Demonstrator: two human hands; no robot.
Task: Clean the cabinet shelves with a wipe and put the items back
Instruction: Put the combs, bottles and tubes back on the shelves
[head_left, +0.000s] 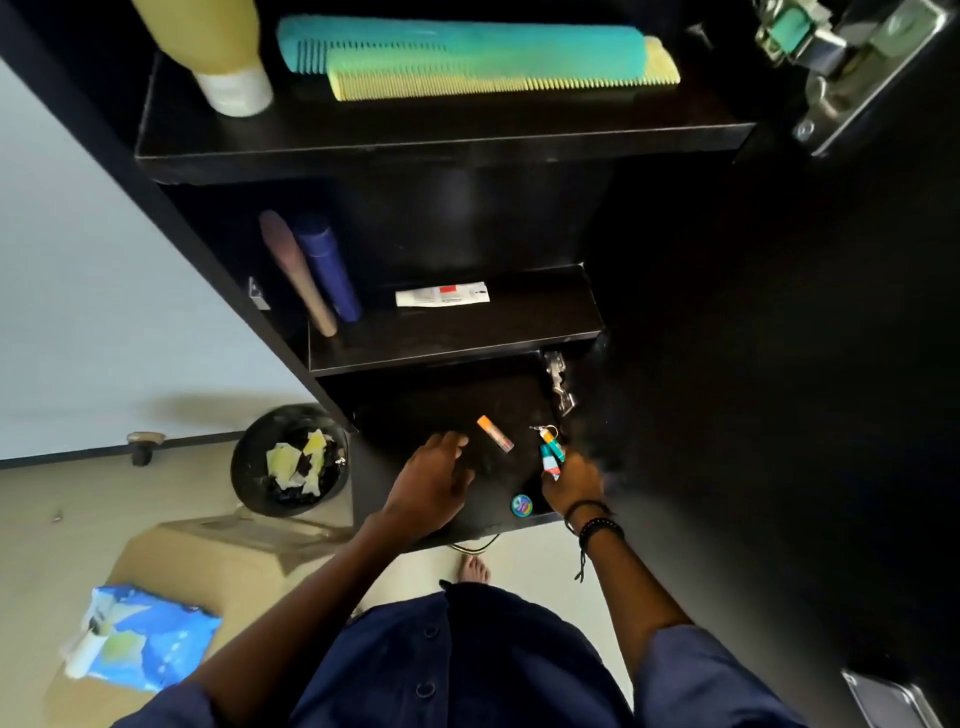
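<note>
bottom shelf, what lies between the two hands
Head view: an orange-capped stick and a round tin, between the left hand and the right hand gripping a teal keychain.

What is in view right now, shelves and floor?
bottle: 1, yellow with white cap, top shelf left
combs: 2, teal and yellow, top shelf
slim bottles: 2, mauve and blue, middle shelf left
tube: 1, white and red, middle shelf
stick: 1, orange-capped, bottom shelf
round tin: 1, teal, bottom shelf front
bin: 1, black, floor left of cabinet
wipes pack: 1, blue, on cardboard box
cardboard box: 1, brown, floor left
left hand: 1, open over bottom shelf
right hand: 1, holds teal keyring charm at bottom shelf
</note>
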